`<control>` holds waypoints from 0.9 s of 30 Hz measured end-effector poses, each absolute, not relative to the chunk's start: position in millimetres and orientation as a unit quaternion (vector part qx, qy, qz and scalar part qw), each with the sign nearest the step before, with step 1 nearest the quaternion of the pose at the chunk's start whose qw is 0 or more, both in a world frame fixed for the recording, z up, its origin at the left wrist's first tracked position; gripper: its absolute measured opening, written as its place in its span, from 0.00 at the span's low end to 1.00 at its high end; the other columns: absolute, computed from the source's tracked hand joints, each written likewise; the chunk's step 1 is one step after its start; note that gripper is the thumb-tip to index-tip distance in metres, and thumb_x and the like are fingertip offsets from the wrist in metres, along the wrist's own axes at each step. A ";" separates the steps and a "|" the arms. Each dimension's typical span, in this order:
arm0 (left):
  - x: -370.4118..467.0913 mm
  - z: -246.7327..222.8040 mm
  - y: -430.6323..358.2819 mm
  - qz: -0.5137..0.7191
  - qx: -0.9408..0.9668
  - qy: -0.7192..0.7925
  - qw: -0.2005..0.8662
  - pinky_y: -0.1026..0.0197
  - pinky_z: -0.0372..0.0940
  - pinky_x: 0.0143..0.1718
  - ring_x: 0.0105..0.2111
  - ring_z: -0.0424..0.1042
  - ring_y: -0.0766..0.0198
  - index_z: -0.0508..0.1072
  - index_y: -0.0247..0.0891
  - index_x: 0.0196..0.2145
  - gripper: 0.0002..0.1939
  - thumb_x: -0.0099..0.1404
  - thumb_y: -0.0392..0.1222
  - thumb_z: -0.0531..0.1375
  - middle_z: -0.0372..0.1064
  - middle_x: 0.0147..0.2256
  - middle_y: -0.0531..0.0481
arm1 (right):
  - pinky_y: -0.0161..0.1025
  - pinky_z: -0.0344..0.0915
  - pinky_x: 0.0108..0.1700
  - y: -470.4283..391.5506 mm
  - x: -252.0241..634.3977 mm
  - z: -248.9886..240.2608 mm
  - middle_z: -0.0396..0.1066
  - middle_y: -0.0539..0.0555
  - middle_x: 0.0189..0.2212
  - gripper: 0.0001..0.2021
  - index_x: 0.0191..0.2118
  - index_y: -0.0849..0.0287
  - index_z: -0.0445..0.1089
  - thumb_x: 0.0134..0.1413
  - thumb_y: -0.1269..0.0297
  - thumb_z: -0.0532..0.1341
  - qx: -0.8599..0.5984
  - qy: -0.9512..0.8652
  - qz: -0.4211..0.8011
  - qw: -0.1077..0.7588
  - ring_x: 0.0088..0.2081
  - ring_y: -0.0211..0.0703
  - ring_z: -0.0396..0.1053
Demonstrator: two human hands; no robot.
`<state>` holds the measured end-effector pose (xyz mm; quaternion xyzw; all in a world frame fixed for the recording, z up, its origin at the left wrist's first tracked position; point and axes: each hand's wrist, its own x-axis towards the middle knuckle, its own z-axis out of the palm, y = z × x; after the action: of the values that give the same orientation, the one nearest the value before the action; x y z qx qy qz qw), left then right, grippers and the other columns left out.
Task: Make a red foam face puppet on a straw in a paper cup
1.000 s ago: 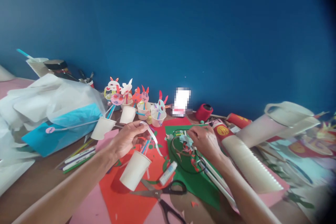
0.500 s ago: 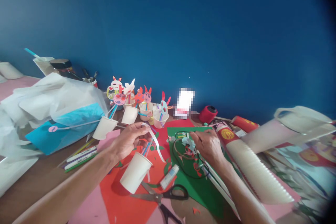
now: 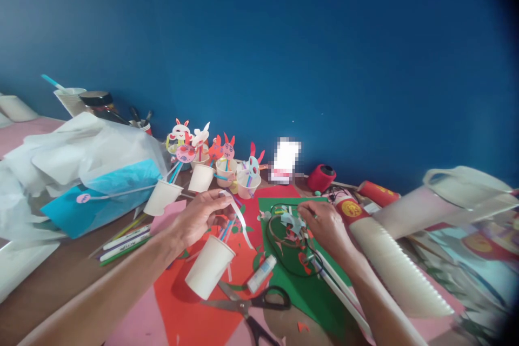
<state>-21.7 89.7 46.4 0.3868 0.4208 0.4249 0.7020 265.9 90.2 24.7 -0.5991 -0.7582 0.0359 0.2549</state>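
My left hand (image 3: 205,217) pinches a narrow white strip (image 3: 242,220) that hangs down from the fingertips. Under it a white paper cup (image 3: 211,268) stands tilted, with coloured straws sticking out of its top. My right hand (image 3: 322,221) is above the green paper (image 3: 324,303), its fingers pressed together. Whatever those fingers hold, if anything, is hidden. Just left of this hand lies a heap of paper scraps (image 3: 292,224) with a thin black cord around it. A glue stick (image 3: 261,273) and black-handled scissors (image 3: 247,305) lie in front, on and beside red paper (image 3: 190,313).
Paper cups with animal faces on straws (image 3: 227,159) stand along the back. Markers (image 3: 125,243) and a blue sheet (image 3: 101,194) lie at left, beside crumpled translucent plastic (image 3: 81,146). A white pitcher (image 3: 433,200) and stacked cups (image 3: 401,265) lie at right, near a red spool (image 3: 321,177).
My right hand has shifted slightly right, showing more of the scraps beside it. My left hand stays in place with the white strip still in its fingers.
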 end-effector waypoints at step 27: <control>-16.3 50.4 83.2 0.421 0.408 0.404 0.702 0.67 0.62 0.21 0.25 0.69 0.66 0.67 0.34 0.27 0.06 0.55 0.39 0.61 0.67 0.23 0.51 | 0.34 0.52 0.30 82.3 257.6 30.1 0.63 0.49 0.19 0.13 0.24 0.57 0.59 0.57 0.59 0.50 -0.616 -0.747 0.030 0.246 0.25 0.39 0.60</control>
<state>-16.3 83.2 50.4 0.4083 0.4044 0.4207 0.7020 257.6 82.3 30.1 -0.6163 -0.7474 0.0301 0.2462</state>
